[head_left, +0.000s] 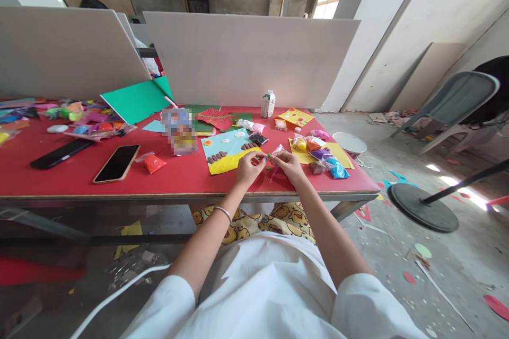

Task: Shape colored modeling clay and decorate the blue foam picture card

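My left hand (251, 166) and my right hand (287, 166) meet above the table's front edge, fingertips pinched together. Between them shows a tiny bit of green modelling clay (269, 155); its shape is too small to make out. A blue spot sits at my left fingertips. Just beyond my left hand lies a picture card (228, 147) with a light blue sky, a yellow lower band, brown clay rolls, a sun and clouds. Right of my right hand, bags of coloured clay (324, 154) rest on yellow paper (342, 154). A black clay bag (258, 139) lies behind the card.
On the red table (191, 177) are a phone (117, 163), a black case (61, 153), an orange clay bag (153, 163) and a small carton (268, 104). White panels (250, 58) stand behind. A stand with a round base (423, 206) is on the littered floor at right.
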`<state>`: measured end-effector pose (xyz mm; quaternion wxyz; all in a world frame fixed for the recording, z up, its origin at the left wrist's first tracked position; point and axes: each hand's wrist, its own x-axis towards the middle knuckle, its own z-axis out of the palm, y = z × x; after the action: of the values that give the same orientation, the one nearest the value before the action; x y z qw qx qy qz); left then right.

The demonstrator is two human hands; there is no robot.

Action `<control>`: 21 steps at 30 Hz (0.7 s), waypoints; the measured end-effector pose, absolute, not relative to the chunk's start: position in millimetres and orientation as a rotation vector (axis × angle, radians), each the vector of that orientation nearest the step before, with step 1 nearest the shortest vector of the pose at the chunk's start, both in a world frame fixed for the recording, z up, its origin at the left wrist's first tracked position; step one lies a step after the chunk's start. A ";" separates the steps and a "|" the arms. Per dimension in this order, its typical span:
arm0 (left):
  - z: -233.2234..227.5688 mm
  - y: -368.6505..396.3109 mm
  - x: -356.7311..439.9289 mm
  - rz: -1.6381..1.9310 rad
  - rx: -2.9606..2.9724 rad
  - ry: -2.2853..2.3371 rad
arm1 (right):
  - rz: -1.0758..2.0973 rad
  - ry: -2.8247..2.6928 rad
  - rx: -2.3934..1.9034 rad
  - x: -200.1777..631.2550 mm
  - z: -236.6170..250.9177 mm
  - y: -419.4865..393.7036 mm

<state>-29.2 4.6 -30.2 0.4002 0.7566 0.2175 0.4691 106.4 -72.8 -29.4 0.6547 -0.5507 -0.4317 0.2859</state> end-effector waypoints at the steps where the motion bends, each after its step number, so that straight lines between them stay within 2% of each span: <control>1: -30.0 4.7 -29.2 1.187 1.910 0.549 | 0.651 -0.980 -1.247 106.3 -29.5 -72.8; 21: -29.9 8.0 -29.2 1.132 1.881 0.593 | 0.662 -1.032 -1.273 105.6 -26.3 -73.9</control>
<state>-29.2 8.0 -29.9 0.4205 0.7505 0.2365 0.4516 105.6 -73.9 -26.3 0.6341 -0.5570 -0.4516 0.2894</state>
